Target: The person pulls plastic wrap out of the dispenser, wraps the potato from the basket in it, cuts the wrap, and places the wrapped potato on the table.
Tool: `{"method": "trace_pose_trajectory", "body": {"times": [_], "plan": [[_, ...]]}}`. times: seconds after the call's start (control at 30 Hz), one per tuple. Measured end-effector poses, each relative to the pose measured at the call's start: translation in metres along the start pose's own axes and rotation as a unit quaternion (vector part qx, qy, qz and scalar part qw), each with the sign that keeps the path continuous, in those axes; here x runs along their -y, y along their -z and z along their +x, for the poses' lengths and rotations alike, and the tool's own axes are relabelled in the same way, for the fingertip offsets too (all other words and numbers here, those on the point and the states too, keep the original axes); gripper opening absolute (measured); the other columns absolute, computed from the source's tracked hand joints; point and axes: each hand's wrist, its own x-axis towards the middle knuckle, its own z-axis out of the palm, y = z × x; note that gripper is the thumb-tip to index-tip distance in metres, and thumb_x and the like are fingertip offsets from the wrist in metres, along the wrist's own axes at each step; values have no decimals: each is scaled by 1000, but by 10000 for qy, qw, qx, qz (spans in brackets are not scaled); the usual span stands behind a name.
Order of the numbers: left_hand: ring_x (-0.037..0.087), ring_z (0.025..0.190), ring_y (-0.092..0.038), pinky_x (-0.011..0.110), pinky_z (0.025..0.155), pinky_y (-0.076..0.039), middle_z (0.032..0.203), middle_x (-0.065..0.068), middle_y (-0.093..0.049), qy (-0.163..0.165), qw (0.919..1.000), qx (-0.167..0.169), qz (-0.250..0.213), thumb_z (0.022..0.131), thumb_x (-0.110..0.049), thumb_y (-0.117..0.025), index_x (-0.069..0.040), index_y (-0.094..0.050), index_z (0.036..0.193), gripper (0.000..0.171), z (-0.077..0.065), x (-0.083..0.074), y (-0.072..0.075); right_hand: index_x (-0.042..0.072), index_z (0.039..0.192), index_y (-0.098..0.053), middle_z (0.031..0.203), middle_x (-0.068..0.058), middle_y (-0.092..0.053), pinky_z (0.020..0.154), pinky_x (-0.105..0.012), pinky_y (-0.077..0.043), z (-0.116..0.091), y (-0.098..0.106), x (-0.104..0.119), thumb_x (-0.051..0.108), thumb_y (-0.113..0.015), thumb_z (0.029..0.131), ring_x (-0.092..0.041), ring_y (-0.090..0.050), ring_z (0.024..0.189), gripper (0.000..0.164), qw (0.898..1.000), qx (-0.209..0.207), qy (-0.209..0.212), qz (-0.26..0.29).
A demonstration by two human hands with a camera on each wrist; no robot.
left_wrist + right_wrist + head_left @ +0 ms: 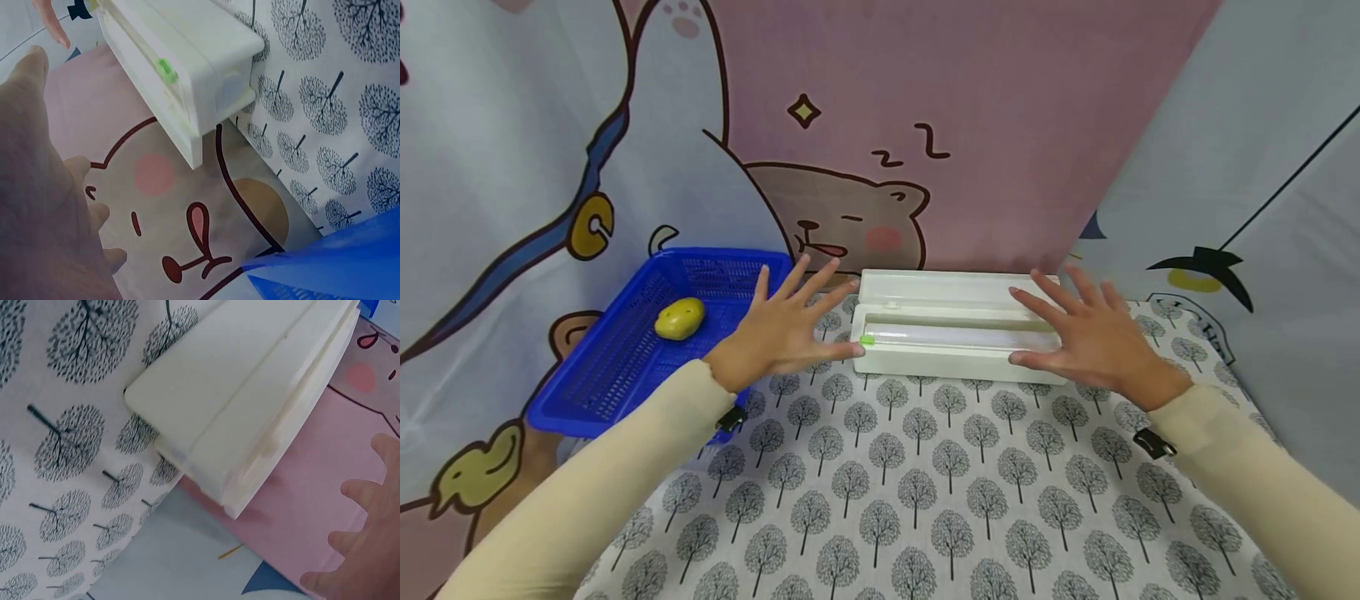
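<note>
A white cling film dispenser (955, 362) lies lengthwise at the back of the table, its lid (940, 287) tipped back. Inside it shows a pale roll (955, 336), with a small green piece (867, 340) at the left end. My left hand (782, 325) is spread wide by the dispenser's left end, the thumb tip near its corner. Over the right end, my right hand (1086, 337) is spread too, palm toward the dispenser. Neither hand holds anything. The left wrist view shows the green piece (167, 71) close up; the right wrist view shows the dispenser's other end (187, 400).
To the left stands a blue perforated basket (602, 375) with a yellow potato-like object (680, 318) in it. A tree-print cloth (917, 492) covers the table. Behind the table hangs a pink and white cartoon curtain (1000, 125).
</note>
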Motion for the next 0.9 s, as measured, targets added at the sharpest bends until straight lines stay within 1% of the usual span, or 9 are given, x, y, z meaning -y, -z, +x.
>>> {"method": "trace_pose_trajectory", "body": {"times": [0.2, 0.33, 0.47, 0.6, 0.73, 0.83, 0.9], "plan": [[35, 168, 11, 74, 124, 16, 185, -3, 0, -142, 9999, -69, 40, 97, -86, -53, -35, -21, 177, 100, -4, -8, -3, 30, 175, -32, 182, -9, -21, 122, -84, -9, 0, -6, 13, 77, -68, 95, -50, -4, 166, 100, 9998, -50, 166, 26], [34, 169, 9, 75, 125, 13, 185, -2, -2, -289, 9993, -234, -52, 98, -86, -53, -35, -23, 177, 98, -6, -14, -6, 30, 175, -33, 182, -9, -23, 123, -83, -12, 0, -9, 21, 76, -68, 95, -48, -6, 166, 98, 9995, -122, 262, 143], [31, 168, 11, 73, 126, 13, 185, -1, -3, -418, 9982, -407, -152, 98, -85, -53, -36, -23, 177, 98, -5, -22, -9, 30, 174, -35, 180, -10, -28, 124, -81, -16, 0, -12, 28, 74, -71, 94, -48, -11, 166, 98, 9983, -325, 341, 334], [30, 169, 10, 73, 127, 11, 185, 0, -5, -465, 9966, -609, -312, 98, -83, -55, -35, -23, 177, 98, -3, -29, -13, 26, 172, -39, 178, -13, -33, 123, -81, -17, 1, -17, 33, 69, -76, 93, -48, -15, 165, 97, 9937, -645, 495, 778], [30, 169, 5, 72, 129, 6, 185, 0, -10, -328, 9939, -880, -578, 98, -82, -55, -33, -25, 177, 97, 0, -35, -17, 20, 169, -44, 173, -17, -39, 123, -80, -20, 4, -21, 35, 64, -80, 91, -49, -20, 164, 97, 9857, -966, 648, 1220], [29, 169, 2, 71, 129, 3, 184, 0, -13, -212, 9895, -1092, -924, 100, -80, -55, -31, -26, 177, 96, 3, -39, -19, 16, 168, -45, 171, -19, -42, 123, -79, -21, 4, -20, 37, 57, -85, 92, -49, -22, 163, 95, 9779, -1064, 553, 1715], [29, 169, -1, 71, 130, 2, 184, 1, -17, -204, 9831, -1302, -1269, 102, -77, -57, -28, -28, 176, 93, 5, -40, -19, 14, 168, -45, 172, -20, -41, 122, -81, -21, 3, -18, 36, 48, -86, 94, -49, -22, 163, 90, 9692, -1055, 382, 2192]]}}
